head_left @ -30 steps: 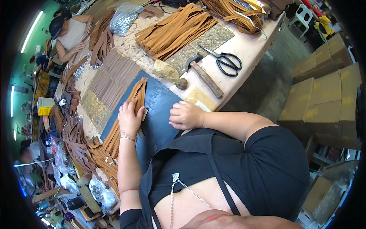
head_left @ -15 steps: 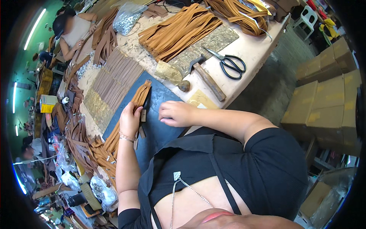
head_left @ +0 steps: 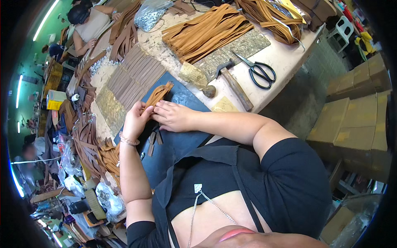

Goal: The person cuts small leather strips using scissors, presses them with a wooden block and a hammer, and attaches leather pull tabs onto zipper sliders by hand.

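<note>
Over a dark blue mat [head_left: 182, 142], a bundle of tan leather straps [head_left: 159, 94] lies with its end folded into a loop. My left hand [head_left: 136, 118] is closed around the straps, thumb on the near side. Against that thumb, the fingers of my right hand [head_left: 171, 116] come together on the straps' edge; the palm side of this hand is hidden. Just below both hands, a few small dark brown leather pieces [head_left: 152, 142] rest on the mat.
Past the mat are a wooden-handled hammer [head_left: 237, 88], black-handled scissors [head_left: 261, 75] and a large stack of tan straps [head_left: 206, 32]. Brown strips [head_left: 134, 70] line a board on the left. A co-worker [head_left: 89, 31] sits at the far left; cardboard boxes [head_left: 351, 120] stand right.
My right hand has moved left to meet my left hand at the straps. The straps have shifted, and their far end now bends into a loop. The view has shifted slightly.
</note>
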A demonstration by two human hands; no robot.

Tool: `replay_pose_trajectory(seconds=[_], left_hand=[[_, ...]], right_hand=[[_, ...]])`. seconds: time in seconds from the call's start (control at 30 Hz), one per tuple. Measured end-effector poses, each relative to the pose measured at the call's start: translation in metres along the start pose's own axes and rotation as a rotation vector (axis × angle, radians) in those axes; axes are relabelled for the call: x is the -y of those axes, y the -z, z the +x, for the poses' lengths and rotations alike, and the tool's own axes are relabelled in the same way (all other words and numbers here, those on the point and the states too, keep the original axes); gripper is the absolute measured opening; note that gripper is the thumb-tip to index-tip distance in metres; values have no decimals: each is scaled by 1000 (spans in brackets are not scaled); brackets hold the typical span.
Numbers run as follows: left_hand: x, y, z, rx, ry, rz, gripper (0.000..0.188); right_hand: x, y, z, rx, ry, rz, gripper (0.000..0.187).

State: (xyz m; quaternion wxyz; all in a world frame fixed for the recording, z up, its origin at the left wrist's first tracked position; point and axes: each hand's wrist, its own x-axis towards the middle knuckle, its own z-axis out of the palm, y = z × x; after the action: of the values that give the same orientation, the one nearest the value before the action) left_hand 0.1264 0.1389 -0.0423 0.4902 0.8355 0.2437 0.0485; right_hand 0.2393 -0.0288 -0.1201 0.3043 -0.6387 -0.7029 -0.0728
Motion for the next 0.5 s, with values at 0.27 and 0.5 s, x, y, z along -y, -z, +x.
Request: replay_pose_trajectory(seconds=[0.27,0.5], left_hand=[[-76,0,-56,31,-72,159,25],[-133,66,-126,-48,-100,265,23]], right_hand=[[-25,-4,13,210,-96,48,89],[-52,7,23,9,-311,693,50]])
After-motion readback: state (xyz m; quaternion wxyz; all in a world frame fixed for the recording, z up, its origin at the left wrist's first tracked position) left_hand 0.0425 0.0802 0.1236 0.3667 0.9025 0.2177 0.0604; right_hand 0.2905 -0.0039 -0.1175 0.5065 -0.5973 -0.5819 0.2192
